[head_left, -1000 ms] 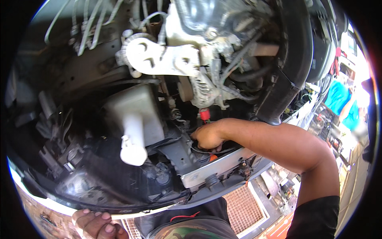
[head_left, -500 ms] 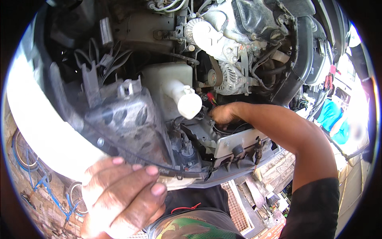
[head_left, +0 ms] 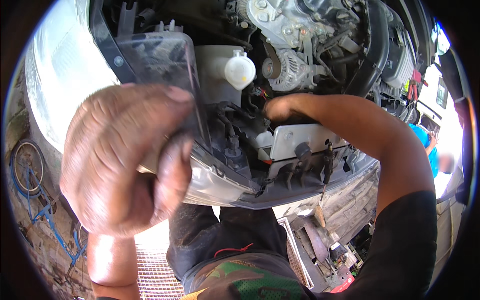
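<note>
My left hand (head_left: 120,160) is raised close in front of the headlight (head_left: 200,180) on the left. Its fingers are half curled, with the thumb apart from them, and nothing shows in its grasp. My right arm crosses behind the white metal plate (head_left: 315,137) at the car's front. My right hand (head_left: 279,107) reaches down into the engine bay, near red and yellow-green wires (head_left: 261,92). Its fingers are hidden and blurred, so what they touch cannot be seen. Beside it stands a whitish plastic reservoir (head_left: 212,67) with a round cap (head_left: 240,71).
Beyond my right hand sit the alternator (head_left: 292,70) and its belt. A thick black duct (head_left: 375,55) runs along the right. Below the bumper lie a grille (head_left: 295,250) and loose parts (head_left: 345,252). A blue bicycle (head_left: 35,195) stands at left; a person in blue (head_left: 425,145) is at right.
My left hand has come off the headlight's edge and risen toward the camera, its fingers curling. My right hand stays down in the engine bay. The view has tilted, bringing more of my legs in.
</note>
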{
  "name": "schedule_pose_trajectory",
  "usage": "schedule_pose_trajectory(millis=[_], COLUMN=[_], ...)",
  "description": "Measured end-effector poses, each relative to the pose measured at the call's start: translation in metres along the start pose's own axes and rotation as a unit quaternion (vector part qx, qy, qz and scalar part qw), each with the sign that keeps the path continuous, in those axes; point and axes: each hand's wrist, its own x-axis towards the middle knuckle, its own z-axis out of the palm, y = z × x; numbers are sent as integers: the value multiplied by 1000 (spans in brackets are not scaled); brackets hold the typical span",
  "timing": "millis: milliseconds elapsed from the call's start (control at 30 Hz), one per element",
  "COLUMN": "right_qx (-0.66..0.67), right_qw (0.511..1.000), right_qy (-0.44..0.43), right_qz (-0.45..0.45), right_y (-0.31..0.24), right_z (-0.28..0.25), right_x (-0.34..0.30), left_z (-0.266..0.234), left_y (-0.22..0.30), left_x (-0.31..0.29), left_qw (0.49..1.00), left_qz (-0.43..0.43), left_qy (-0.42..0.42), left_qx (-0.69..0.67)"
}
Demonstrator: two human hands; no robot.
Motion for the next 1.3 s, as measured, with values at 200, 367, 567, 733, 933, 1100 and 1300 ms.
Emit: schedule_pose_trajectory(millis=[200, 367, 567, 733, 933, 1100, 1300], right_qx=[252, 411, 226, 54, 132, 51, 486], right_qw=[964, 901, 970, 998, 988, 999, 869], right_qy=[72, 9, -10, -8, -8, 0, -22], right_qz=[48, 135, 87, 12, 74, 8, 93], right_y=[2, -19, -13, -7, -31, -24, -36], right_z=[5, -14, -23, -21, -36, -21, -19], right_x=[-15, -26, -17, -19, -40, -23, -50], left_z=[6, 9, 8, 10, 15, 9, -2], left_y=[-5, -6, -4, 1, 5, 10, 10], left_x=[-6, -10, -7, -5, 3, 5, 0], left_qw=[1000, 999, 997, 995, 993, 992, 989], left_qz=[19, 20, 34, 27, 24, 3, -16], left_qy=[15, 23, 15, 17, 38, -4, -57], left_qx=[8, 39, 73, 92, 106, 123, 138])
